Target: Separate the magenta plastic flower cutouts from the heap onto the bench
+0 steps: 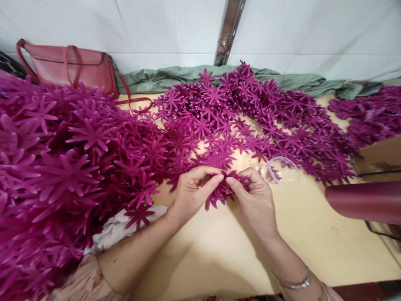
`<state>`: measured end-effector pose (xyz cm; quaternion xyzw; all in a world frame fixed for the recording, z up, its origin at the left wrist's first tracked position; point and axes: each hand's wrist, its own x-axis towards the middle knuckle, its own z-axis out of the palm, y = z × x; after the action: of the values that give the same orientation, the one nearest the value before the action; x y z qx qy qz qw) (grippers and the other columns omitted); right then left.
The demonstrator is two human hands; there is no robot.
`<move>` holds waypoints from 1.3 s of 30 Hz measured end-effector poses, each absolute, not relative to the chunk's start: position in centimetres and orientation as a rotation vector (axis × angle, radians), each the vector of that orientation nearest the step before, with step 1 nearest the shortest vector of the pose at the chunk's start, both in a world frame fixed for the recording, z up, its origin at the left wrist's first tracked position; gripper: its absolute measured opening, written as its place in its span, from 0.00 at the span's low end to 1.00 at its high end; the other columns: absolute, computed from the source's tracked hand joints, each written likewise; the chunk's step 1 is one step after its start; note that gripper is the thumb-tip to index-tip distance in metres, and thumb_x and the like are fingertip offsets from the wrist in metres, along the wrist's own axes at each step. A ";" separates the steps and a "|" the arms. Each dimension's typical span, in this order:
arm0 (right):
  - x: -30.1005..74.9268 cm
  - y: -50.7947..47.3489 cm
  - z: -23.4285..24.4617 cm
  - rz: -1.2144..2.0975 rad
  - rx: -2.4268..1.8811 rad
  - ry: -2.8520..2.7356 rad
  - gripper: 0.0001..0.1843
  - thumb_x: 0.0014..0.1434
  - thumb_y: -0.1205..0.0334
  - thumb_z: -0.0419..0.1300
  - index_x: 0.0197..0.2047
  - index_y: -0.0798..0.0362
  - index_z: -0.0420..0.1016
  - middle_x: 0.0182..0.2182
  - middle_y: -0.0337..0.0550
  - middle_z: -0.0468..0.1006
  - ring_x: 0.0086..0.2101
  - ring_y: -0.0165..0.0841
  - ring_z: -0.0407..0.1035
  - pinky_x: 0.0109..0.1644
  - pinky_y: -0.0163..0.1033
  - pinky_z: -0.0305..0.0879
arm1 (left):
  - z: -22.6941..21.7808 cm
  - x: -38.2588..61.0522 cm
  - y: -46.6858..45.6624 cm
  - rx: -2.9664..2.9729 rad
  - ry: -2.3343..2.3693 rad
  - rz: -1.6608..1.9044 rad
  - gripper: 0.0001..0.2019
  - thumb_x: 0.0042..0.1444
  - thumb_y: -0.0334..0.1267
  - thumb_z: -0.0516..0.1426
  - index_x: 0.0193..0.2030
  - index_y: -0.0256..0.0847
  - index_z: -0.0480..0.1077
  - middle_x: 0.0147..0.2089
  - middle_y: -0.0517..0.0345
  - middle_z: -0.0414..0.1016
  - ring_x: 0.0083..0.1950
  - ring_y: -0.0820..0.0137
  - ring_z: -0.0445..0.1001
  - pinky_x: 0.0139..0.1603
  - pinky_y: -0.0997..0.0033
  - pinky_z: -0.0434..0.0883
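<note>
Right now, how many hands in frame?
2: left hand and right hand, near picture centre, thumb tips close together, both holding magenta flower-shaped pieces. No others visible.

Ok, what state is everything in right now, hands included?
Left hand, thumb and fingers pinching the held flowers
Right hand, thumb and fingers pinching too
Held flowers, gripped between both hands
Flower pile, loosely heaped
Bag, upright, flap down; fastening not visible
Bag strap, loosely looped
Clear dish, purple showing in or through it
Green cloth, bunched
White cloth, crumpled
</note>
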<state>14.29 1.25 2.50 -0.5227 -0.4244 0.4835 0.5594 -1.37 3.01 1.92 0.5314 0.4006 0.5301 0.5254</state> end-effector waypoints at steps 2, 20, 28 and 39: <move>14.3 1.2 2.4 1.138 -1.234 -0.994 0.19 0.58 0.52 0.74 0.31 0.49 0.69 0.22 0.32 0.74 0.23 0.27 0.63 0.27 0.33 0.62 | 1.9 -1.3 3.1 1.216 1.031 1.357 0.08 0.63 0.42 0.66 0.41 0.41 0.80 0.37 0.58 0.82 0.37 0.72 0.77 0.41 0.74 0.74; 14.6 1.2 2.4 0.726 -1.241 -1.385 0.06 0.63 0.57 0.69 0.43 0.46 0.79 0.44 0.44 0.78 0.49 0.40 0.72 0.57 0.48 0.67 | 1.5 -1.6 2.9 1.323 1.060 1.282 0.09 0.62 0.45 0.67 0.38 0.41 0.81 0.36 0.57 0.81 0.36 0.71 0.77 0.37 0.74 0.72; 14.3 0.9 3.2 0.794 -1.294 -1.333 0.13 0.71 0.53 0.60 0.37 0.48 0.79 0.36 0.42 0.78 0.39 0.36 0.71 0.48 0.43 0.68 | 1.9 -1.5 2.8 1.247 1.025 1.254 0.10 0.61 0.46 0.67 0.37 0.41 0.82 0.34 0.57 0.82 0.34 0.72 0.76 0.37 0.74 0.71; 14.6 1.2 2.8 0.625 -1.330 -1.394 0.06 0.69 0.57 0.62 0.39 0.48 0.77 0.41 0.43 0.76 0.45 0.39 0.72 0.52 0.45 0.68 | 2.6 -1.6 3.8 1.002 1.098 1.619 0.13 0.59 0.48 0.68 0.35 0.40 0.79 0.32 0.61 0.78 0.34 0.74 0.72 0.37 0.77 0.71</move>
<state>14.63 1.24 2.80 -0.5570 -0.5837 0.2617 0.5297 -1.57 3.85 2.63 0.4061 0.4449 0.6562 0.4545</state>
